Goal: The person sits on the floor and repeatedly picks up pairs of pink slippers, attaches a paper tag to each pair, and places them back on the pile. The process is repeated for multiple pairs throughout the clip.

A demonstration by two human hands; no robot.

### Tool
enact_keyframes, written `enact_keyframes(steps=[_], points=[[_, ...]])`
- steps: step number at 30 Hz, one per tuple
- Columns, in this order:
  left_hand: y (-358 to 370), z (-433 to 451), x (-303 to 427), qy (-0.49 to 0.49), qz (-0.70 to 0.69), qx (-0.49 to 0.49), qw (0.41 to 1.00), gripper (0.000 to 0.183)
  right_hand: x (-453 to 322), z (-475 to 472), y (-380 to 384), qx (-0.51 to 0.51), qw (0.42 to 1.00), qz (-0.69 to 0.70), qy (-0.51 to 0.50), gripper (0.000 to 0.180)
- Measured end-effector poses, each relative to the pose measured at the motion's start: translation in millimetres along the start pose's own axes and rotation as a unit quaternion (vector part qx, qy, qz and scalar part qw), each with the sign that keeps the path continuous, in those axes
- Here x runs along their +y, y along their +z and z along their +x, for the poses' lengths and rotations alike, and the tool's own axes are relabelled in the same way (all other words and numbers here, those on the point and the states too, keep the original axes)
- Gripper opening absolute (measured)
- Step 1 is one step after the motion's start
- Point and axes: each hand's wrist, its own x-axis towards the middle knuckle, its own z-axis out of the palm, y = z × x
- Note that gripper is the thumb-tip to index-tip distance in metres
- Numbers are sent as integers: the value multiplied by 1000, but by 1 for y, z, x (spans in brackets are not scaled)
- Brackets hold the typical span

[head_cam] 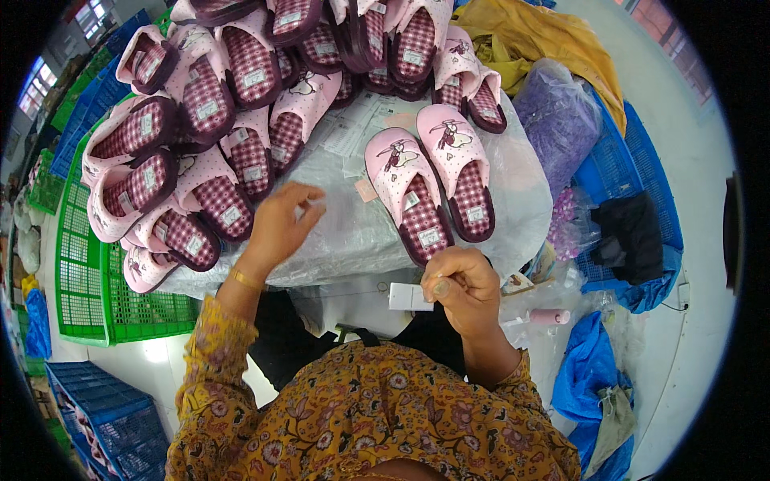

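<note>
My right hand point(462, 287) pinches a small white card tag point(409, 297) at the table's near edge, just below the heel of a pink slipper point(399, 163). A matching slipper point(455, 144) lies beside that one, both with toes pointing away and dark red checked insoles. My left hand point(286, 222) is over the plastic-covered table point(349, 240) with fingers curled and apart, holding nothing, to the right of a heap of similar slippers point(210, 204). A small pinkish paper piece point(366, 190) rests left of the pair.
Printed sheets point(361, 129) lie beyond the pair, partly under slippers. Green plastic crates point(108, 282) stand at the left, a blue crate point(649, 174) at the right. A bag of purple material point(556, 120) and yellow cloth point(541, 30) are at the back right.
</note>
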Motion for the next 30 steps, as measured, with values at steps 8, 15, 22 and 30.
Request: enact_keyframes(steps=[8, 15, 22, 30], points=[[65, 67, -27, -57, 222, -8, 973, 39, 5, -12, -16, 37, 997, -29, 69, 16], [75, 91, -31, -189, 196, -43, 961, 38, 11, -9, -14, 74, 993, -29, 87, 15], [86, 101, -22, -273, 203, -55, 939, 38, 16, -13, -12, 119, 986, -41, 105, 14], [94, 119, -57, -319, 172, -75, 929, 39, 16, -13, -4, 128, 985, -45, 106, 13]])
